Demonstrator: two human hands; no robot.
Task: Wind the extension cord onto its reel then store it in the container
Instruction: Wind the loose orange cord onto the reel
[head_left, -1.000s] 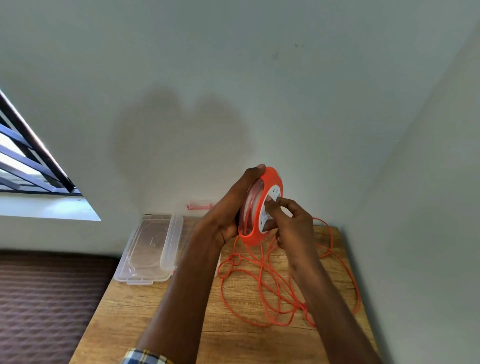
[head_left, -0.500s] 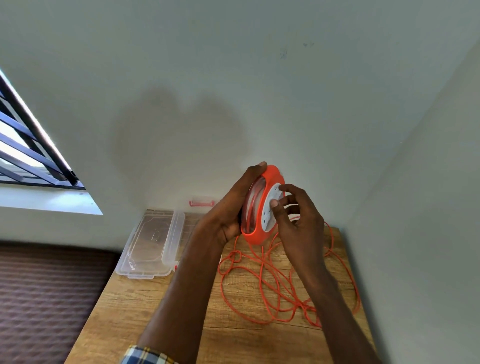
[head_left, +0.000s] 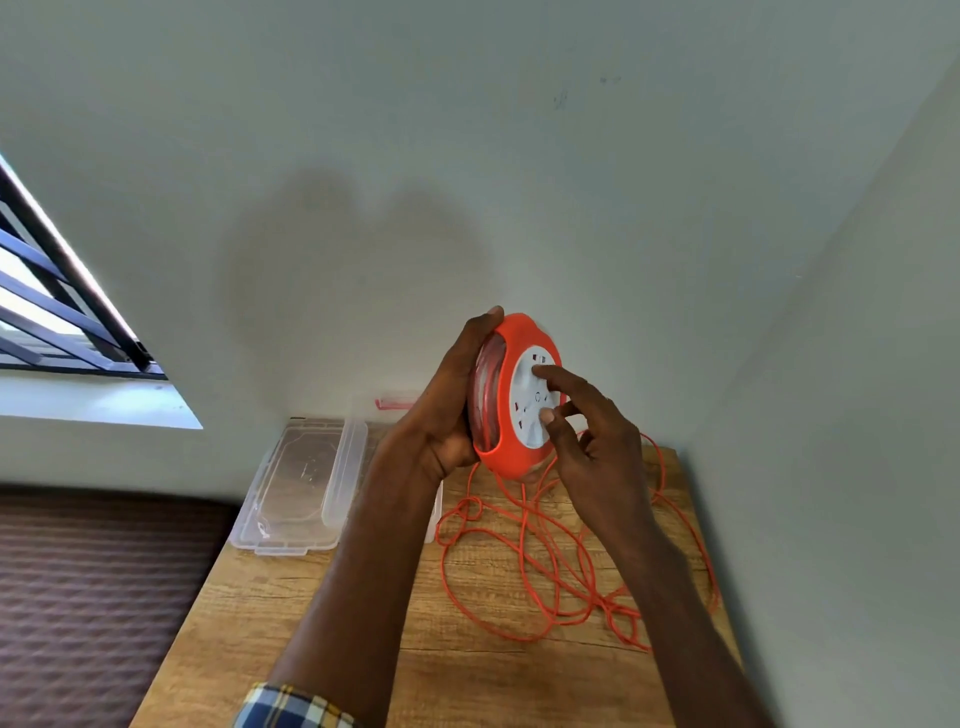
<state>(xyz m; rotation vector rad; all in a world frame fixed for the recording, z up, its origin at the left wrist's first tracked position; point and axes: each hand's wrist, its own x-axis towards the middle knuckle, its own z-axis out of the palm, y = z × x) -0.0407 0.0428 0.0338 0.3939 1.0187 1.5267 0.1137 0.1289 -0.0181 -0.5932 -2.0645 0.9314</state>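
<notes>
My left hand grips the orange cord reel from its left side and holds it upright above the table, fingers curled over the top rim. The reel's white socket face turns toward my right hand, whose index fingertip and thumb tip touch that face with the fingers spread. A long orange cord hangs from the reel and lies in loose tangled loops on the wooden table. A clear plastic container sits at the table's back left, partly hidden by my left arm.
The table stands in a corner, with walls behind and to the right. A small red clip-like piece shows by the back wall. A barred window is at the left, and brown textured floor lies left of the table.
My right hand has let go of its pinch at the socket face and opened, its fingers now spread with tips on the face. The reel has stayed in my left hand.
</notes>
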